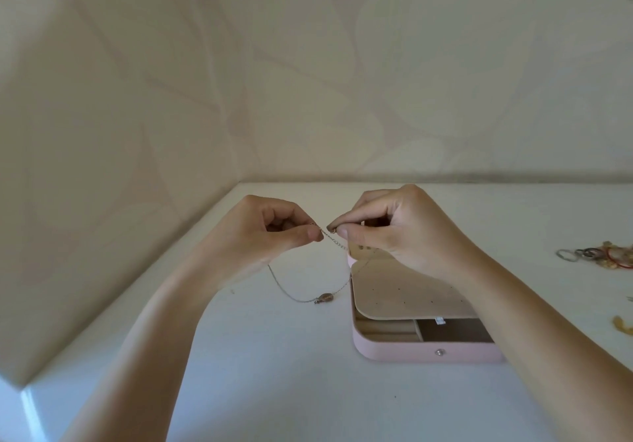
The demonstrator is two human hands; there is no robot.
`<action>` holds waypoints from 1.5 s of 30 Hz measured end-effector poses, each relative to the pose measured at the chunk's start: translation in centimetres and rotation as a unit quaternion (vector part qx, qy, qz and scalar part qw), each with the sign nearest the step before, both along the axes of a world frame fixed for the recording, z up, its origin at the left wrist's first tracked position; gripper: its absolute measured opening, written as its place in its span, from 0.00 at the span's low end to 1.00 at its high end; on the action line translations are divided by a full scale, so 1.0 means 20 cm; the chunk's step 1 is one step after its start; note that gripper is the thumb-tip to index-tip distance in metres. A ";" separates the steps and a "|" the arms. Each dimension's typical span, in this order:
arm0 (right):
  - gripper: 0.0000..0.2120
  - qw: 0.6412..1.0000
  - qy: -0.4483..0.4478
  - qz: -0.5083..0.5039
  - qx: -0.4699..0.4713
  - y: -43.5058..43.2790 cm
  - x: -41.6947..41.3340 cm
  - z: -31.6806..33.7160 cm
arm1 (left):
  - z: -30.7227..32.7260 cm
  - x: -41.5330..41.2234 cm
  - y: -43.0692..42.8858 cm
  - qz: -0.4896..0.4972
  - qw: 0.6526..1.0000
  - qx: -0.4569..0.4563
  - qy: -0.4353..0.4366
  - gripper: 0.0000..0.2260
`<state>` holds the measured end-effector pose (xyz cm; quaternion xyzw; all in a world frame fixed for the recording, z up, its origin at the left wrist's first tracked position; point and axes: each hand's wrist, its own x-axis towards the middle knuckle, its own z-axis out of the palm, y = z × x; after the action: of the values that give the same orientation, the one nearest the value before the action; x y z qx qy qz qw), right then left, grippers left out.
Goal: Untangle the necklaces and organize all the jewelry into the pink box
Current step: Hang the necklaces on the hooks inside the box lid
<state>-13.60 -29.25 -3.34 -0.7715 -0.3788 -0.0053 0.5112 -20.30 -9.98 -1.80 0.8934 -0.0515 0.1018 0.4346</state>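
While one necklace hangs in a loop between your hands, the job reads as early-to-mid stage, judged from layout only. Item 1, necklace: thin silver chain w/ brownish pendant. The loop drops toward the white table, just left of the pink box. Pendant is at or just above the surface, can't tell which. No knot visible, so prob. untangled, not yet boxed. Item 2, pink box: open, on the table under your right forearm, beige perforated flap laid over the tray. Front compartments show one pale object, too small to ID. Item 3, jewelry pile: rings, bangles etc., far right, well apart from the box, unsorted. A yellowish piece lies near the right edge, also unboxed. Left hand: thumb + forefinger tips pressed together on one chain end, other fingers curled in. Right hand: thumb + forefinger pinched on the other end by the extender links, rest curled. The two pinches sit just beside each other, not touching. It looks like clasp work, but the detail is too small to confirm.
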 end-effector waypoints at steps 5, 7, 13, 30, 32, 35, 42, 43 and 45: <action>0.05 1.000 -0.002 -0.002 -0.002 0.00 0.00 0.00 | -0.01 0.01 0.00 -0.005 1.000 0.005 0.017 0.06; 0.05 1.000 -0.005 -0.004 -0.005 0.00 0.00 0.00 | -0.01 0.01 0.01 -0.015 1.000 0.002 0.013 0.06; 0.04 1.000 -0.004 -0.004 -0.002 0.00 0.00 0.01 | 0.01 -0.01 0.01 -0.048 0.999 0.005 -0.006 0.08; 0.07 0.999 -0.003 0.040 0.025 0.00 -0.03 0.02 | 0.03 -0.04 0.00 -0.050 0.998 0.020 -0.010 0.09; 0.06 0.999 -0.011 0.036 0.027 0.00 -0.04 0.02 | 0.03 -0.04 -0.01 -0.052 0.998 0.026 -0.014 0.09; 0.06 0.999 -0.023 0.030 0.028 0.00 -0.04 0.02 | 0.03 -0.05 -0.02 -0.051 0.998 0.035 -0.017 0.08; 0.06 0.998 -0.043 0.040 0.009 0.00 -0.04 0.01 | 0.01 -0.05 -0.02 -0.054 0.997 0.052 -0.016 0.03; 0.06 0.998 -0.048 0.038 0.003 0.00 -0.05 0.01 | 0.01 -0.04 -0.02 -0.054 0.997 0.056 -0.015 0.05; 0.06 0.998 -0.057 0.033 -0.004 0.00 -0.05 0.01 | 0.00 -0.04 -0.02 -0.053 0.997 0.059 -0.012 0.05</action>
<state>-14.58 -29.26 -3.17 -0.7588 -0.4327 -0.0303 0.4859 -21.11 -10.36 -1.74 0.9124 -0.1098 0.0860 0.3849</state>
